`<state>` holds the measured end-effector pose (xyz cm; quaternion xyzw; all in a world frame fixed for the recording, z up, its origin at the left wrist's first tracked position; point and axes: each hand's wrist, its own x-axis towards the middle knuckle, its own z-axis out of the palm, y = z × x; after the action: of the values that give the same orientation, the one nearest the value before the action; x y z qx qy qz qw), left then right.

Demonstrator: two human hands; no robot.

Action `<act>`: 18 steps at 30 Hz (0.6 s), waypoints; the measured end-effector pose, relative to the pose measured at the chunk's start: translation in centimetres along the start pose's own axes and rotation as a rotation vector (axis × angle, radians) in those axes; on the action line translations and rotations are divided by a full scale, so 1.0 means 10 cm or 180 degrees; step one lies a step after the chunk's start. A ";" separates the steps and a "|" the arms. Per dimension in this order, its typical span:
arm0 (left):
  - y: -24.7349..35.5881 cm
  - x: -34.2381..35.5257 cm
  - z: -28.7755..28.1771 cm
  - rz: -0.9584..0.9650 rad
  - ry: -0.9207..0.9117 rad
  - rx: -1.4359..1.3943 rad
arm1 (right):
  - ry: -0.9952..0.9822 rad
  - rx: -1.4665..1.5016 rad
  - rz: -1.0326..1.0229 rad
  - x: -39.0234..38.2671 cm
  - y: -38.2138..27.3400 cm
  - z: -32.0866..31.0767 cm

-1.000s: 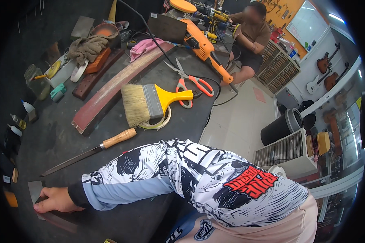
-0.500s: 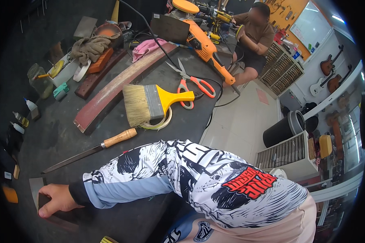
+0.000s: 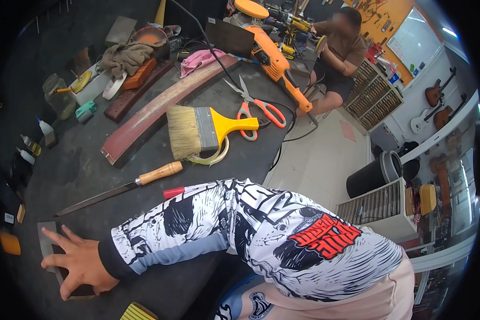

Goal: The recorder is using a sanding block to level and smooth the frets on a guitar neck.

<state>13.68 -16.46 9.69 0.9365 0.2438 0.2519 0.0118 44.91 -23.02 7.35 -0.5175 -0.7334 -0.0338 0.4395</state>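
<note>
My right hand (image 3: 82,264) reaches to the lower left with its fingers spread. It is over a flat grey rectangular plate (image 3: 44,234) and a dark flat piece with a pale edge, mostly hidden under the palm. Whether the fingertips touch them I cannot tell. A long file (image 3: 98,198) with a wooden handle lies just beyond the hand. Farther off is a wide brush (image 3: 197,133) with a yellow handle, resting on a roll of tape (image 3: 217,158). My left hand is out of sight.
Orange-handled scissors (image 3: 246,109), a curved reddish wooden piece (image 3: 144,117) and an orange power tool (image 3: 274,61) lie farther back. Small bottles (image 3: 31,145) line the left. A yellow ribbed block (image 3: 137,312) sits at the near edge. A person (image 3: 338,48) sits at the far right.
My right hand has let go of the dark piece, and its fingers have spread from a grip. The dark piece now lies lower under the palm. More of the yellow ribbed block shows.
</note>
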 end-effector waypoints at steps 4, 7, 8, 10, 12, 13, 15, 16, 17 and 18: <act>0.05 0.05 -0.01 0.0161 0.0098 -0.0036 | -0.0359 0.0153 0.0238 -0.02 0.04 0.12; -0.10 0.07 0.00 0.0161 0.0191 -0.0311 | -0.0263 -0.0051 -0.0147 0.08 0.04 0.03; -0.38 -0.05 0.06 0.0023 0.0173 -0.0182 | 0.0009 0.0134 -0.0507 0.17 0.02 0.04; -0.51 -0.26 0.06 -0.0131 0.0165 -0.0248 | 0.0216 0.0018 -0.0778 0.23 0.01 0.06; -0.24 0.08 0.29 -0.0031 0.0373 -0.0497 | -0.0129 -0.0388 -0.0515 0.13 0.15 -0.14; -0.15 0.20 0.33 0.0172 0.0618 -0.0517 | -0.0427 0.0191 0.0153 0.06 0.20 -0.22; -0.23 0.13 0.30 0.0110 0.0814 -0.0356 | -0.0732 -0.0416 0.0147 0.06 0.08 -0.19; -0.26 0.09 0.31 0.0056 0.0914 -0.0318 | -0.0771 -0.0501 0.0223 0.10 -0.05 -0.12; -0.28 0.05 0.27 0.0056 0.0937 -0.0208 | -0.0800 -0.0616 0.0298 0.14 -0.17 -0.07; -0.27 0.04 0.27 0.0040 0.1024 -0.0152 | -0.0879 -0.0579 0.0204 0.19 -0.14 -0.08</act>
<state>14.09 -13.64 7.15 0.8850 0.2306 0.4044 -0.0067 44.15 -22.73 9.72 -0.5781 -0.7638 -0.0145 0.2868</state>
